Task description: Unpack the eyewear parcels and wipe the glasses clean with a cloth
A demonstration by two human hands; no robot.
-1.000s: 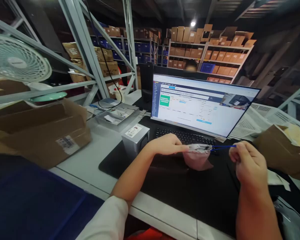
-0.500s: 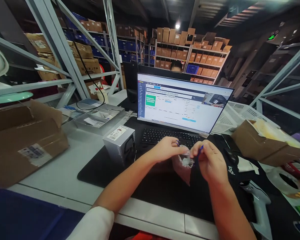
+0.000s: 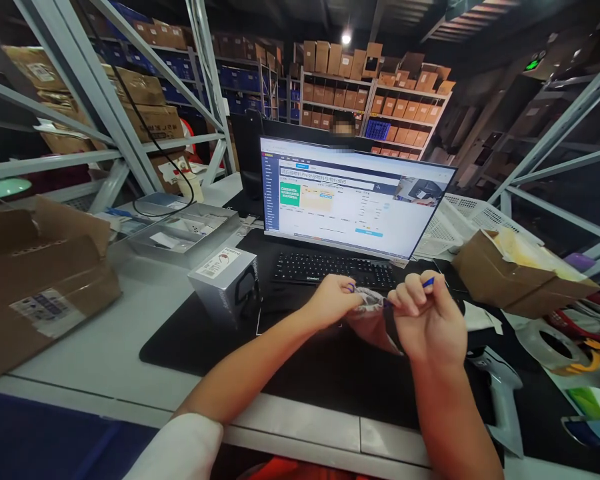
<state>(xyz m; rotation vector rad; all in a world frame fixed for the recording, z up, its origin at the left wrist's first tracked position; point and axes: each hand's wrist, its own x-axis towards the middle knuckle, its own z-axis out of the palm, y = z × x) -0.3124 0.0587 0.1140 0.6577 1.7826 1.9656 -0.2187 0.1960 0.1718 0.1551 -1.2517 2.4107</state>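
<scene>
Just below and right of the frame's centre, we pinch the drawstring pouch (image 3: 371,328) in our left hand's (image 3: 334,300) closed grip, our right hand (image 3: 427,320) curled tightly round its blue cord (image 3: 429,282), and should probably pull evenly.

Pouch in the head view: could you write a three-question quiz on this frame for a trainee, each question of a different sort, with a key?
1. Multiple choice. What colour is the cord that the right hand holds beside the pouch?
A) Yellow
B) Blue
C) Red

2. True or false: the handheld scanner is to the right of the right hand.

3. Fill in the missing word: the white label is on the ____ face of the silver box.

Key
1. B, blue.
2. True.
3. Top.
</scene>
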